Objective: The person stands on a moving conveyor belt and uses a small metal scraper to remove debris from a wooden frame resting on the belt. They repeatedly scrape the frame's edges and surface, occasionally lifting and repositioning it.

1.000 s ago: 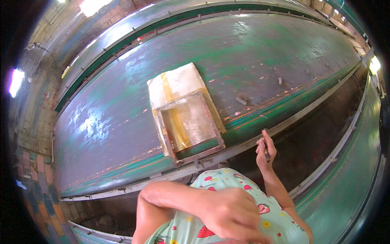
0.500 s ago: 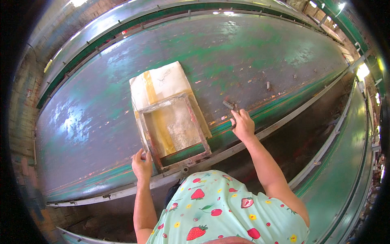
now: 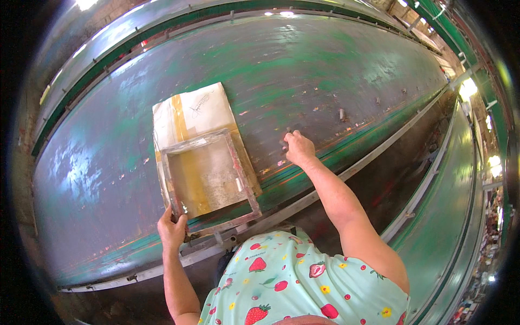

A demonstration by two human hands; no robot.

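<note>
My left hand (image 3: 172, 230) grips the lower left side of a stained rectangular frame (image 3: 242, 176), which has a translucent panel across it and lies at a slant on a white board (image 3: 208, 108) with yellowish tape, its near edge over the bench's rim. My right hand (image 3: 299, 147) is over the worn grey-green bench (image 3: 352, 65), right of the board, fingers bent round something small and dark that they mostly hide. A small grey cylindrical piece (image 3: 342, 114) lies to the right of that hand.
A metal rail (image 3: 368, 157) runs along the bench's near edge, with a dark gap beyond it and another green surface (image 3: 433, 227) at the right. A further long bench (image 3: 108, 38) runs along the back. Small scraps dot the bench top.
My left arm has swung from across my body to the frame's left side and taken hold. My right hand has moved forward and left onto the bench top. The view has shifted.
</note>
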